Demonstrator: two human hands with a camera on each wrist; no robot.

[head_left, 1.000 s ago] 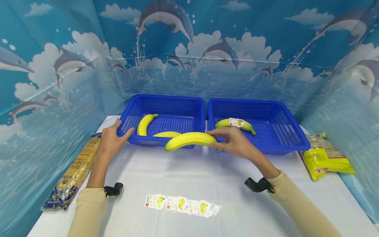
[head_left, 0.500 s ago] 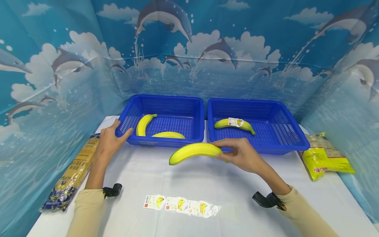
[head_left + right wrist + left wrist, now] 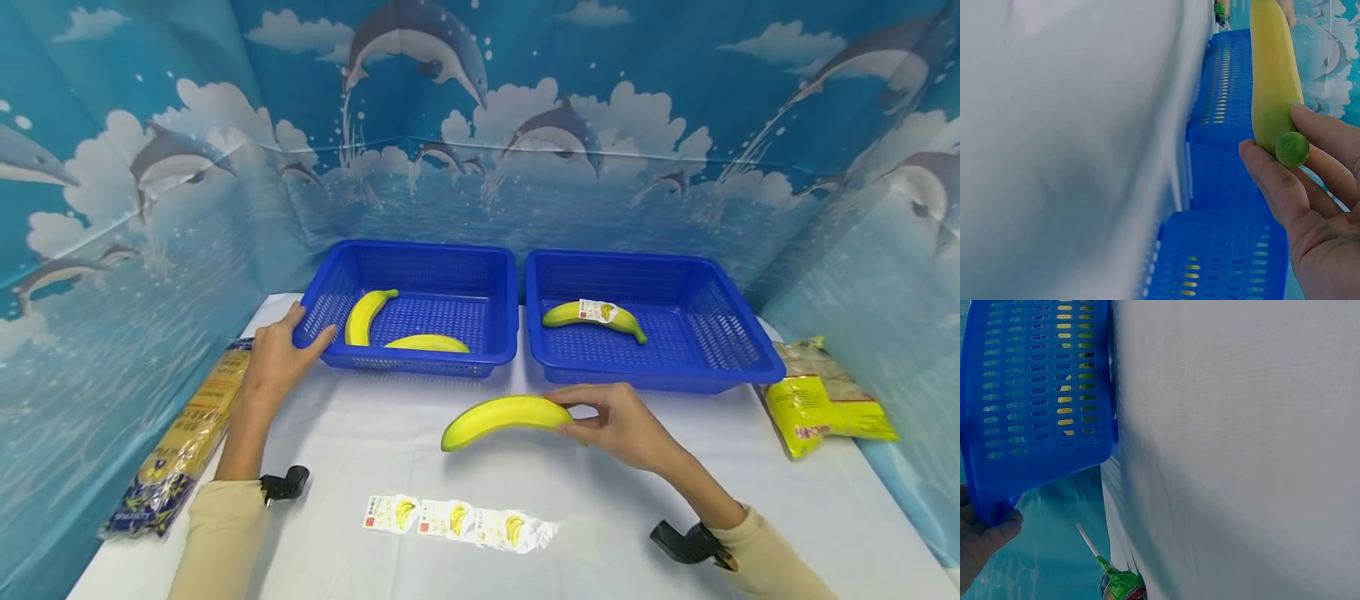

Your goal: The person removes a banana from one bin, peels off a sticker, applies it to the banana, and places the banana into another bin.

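Note:
My right hand (image 3: 622,425) pinches a yellow banana (image 3: 506,417) near its stem end, above the white tabletop and in front of the baskets. Up close in the right wrist view, thumb and fingers close on the banana (image 3: 1275,81) beside its round green tip. At the left, my left hand (image 3: 277,358) holds the front left corner of a blue basket (image 3: 420,360); the left wrist view shows its thumb against the rim. Inside that basket lie two bananas, one curved at the left (image 3: 363,317) and another partly hidden by the front wall (image 3: 429,342).
Beside it, a second blue basket (image 3: 645,375) contains a banana with a label (image 3: 597,312). Three banana-print stickers (image 3: 457,518) lie on the front of the table. A spaghetti packet (image 3: 187,433) lies left, a yellow bag (image 3: 825,400) right. The left wrist view includes a green-wrapped lollipop (image 3: 1124,582).
The right hand has drawn the banana away from the baskets, toward the front of the table and slightly right. The left hand stays at the basket's corner.

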